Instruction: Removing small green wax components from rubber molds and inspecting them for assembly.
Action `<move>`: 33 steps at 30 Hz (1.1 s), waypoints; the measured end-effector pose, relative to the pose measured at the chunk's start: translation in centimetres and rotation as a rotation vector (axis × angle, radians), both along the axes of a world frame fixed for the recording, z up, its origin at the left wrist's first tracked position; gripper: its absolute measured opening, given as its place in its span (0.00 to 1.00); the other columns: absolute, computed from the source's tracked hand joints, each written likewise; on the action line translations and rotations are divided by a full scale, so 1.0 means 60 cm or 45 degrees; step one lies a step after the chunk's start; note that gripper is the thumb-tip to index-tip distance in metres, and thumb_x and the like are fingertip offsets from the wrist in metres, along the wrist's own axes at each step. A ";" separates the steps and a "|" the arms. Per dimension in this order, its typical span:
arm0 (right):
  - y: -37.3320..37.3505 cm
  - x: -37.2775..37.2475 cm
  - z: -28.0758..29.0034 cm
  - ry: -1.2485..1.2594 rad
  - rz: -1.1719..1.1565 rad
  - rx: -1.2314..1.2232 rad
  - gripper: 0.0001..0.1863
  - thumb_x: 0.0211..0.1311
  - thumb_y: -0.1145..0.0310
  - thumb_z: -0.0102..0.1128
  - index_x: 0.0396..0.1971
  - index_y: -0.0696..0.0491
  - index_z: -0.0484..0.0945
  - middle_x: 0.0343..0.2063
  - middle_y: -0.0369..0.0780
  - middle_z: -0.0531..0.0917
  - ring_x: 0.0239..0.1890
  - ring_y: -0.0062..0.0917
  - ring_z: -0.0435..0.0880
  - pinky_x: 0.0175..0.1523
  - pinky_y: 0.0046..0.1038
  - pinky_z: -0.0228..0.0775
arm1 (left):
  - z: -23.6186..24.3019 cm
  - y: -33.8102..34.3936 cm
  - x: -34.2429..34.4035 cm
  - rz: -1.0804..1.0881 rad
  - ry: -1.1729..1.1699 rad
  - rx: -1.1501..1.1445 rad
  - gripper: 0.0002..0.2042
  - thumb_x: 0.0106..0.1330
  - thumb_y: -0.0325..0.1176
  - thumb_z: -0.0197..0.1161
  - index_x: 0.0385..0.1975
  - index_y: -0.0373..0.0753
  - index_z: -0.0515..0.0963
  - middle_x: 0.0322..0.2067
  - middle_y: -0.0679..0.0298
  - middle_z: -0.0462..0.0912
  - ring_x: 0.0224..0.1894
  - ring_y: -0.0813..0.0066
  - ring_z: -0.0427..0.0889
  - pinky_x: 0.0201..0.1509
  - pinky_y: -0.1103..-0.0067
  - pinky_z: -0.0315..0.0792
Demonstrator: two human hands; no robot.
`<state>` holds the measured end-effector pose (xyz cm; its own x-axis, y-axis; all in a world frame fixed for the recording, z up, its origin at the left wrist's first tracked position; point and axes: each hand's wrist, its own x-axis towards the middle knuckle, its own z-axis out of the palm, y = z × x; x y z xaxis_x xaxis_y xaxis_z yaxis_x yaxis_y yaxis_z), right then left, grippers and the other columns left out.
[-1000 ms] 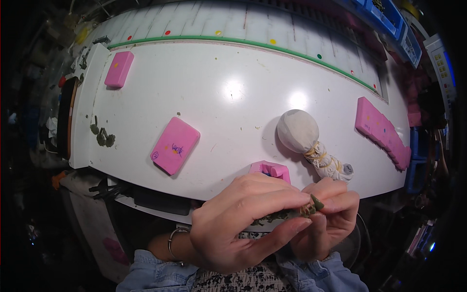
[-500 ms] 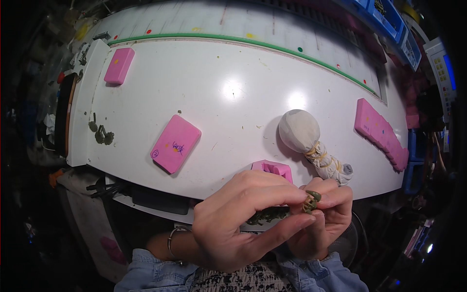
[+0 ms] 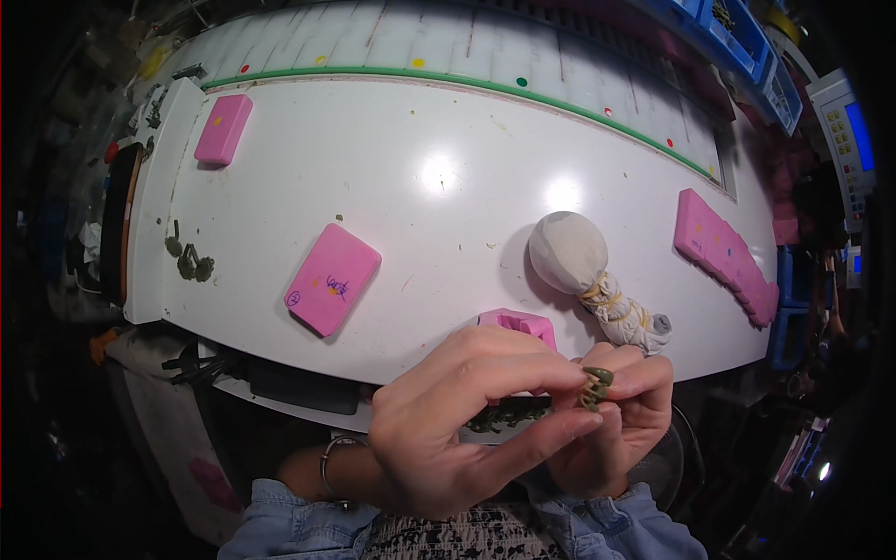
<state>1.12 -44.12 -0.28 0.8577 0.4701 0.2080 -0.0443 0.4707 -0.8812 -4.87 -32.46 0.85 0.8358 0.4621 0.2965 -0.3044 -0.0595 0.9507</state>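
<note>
Near the table's front edge, my left hand (image 3: 467, 411) and my right hand (image 3: 621, 401) meet fingertip to fingertip. Pinched between them is a small olive-green molded piece (image 3: 595, 388) with a rounded end and thin prongs; the fingers cover part of it. Just beyond my fingers lies a pink block with a hollow (image 3: 518, 322), partly hidden by my left hand. Under that hand a heap of dark green pieces (image 3: 504, 416) shows. A cloth-wrapped ball with a bound handle (image 3: 569, 252) rests on the table beyond my right hand.
One pink block (image 3: 333, 280) lies left of center, another pink block (image 3: 223, 131) at the far left. A row of pink blocks (image 3: 723, 252) leans along the right. Green scraps (image 3: 191, 261) sit near the left edge. Behind the green strip (image 3: 448, 77) runs a pale belt with colored dots.
The colored dots on the belt at the back have shifted left. Both hands keep their pinch on the green piece, almost unmoved. The whole view has slid slightly.
</note>
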 end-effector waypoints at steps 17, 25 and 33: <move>-0.028 -0.011 0.040 0.190 0.143 0.004 0.11 0.54 0.83 0.51 0.36 0.61 0.60 0.27 0.55 0.76 0.25 0.31 0.80 0.26 0.26 0.76 | 0.013 -0.001 0.007 -0.042 -0.011 0.049 0.15 0.50 0.30 0.67 0.33 0.29 0.74 0.30 0.54 0.75 0.31 0.72 0.77 0.35 0.81 0.71; -0.005 -0.025 0.058 0.100 -0.086 -0.271 0.12 0.57 0.71 0.52 0.30 0.56 0.57 0.12 0.45 0.73 0.05 0.20 0.70 0.07 0.16 0.59 | 0.012 -0.003 0.003 -0.055 -0.013 0.001 0.15 0.49 0.30 0.67 0.33 0.29 0.74 0.29 0.55 0.76 0.30 0.72 0.77 0.34 0.81 0.71; -0.007 -0.026 0.059 0.086 -0.087 -0.295 0.12 0.57 0.70 0.52 0.30 0.55 0.57 0.08 0.42 0.70 0.04 0.20 0.69 0.07 0.17 0.60 | 0.012 -0.005 0.003 -0.059 -0.020 -0.006 0.14 0.49 0.30 0.67 0.32 0.28 0.74 0.28 0.54 0.76 0.29 0.72 0.77 0.33 0.81 0.71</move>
<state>-0.46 -44.52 3.24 0.8975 0.4390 0.0423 -0.0821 0.2606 -0.9620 -4.70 -32.76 1.55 0.8516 0.4244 0.3075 -0.3212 -0.0409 0.9461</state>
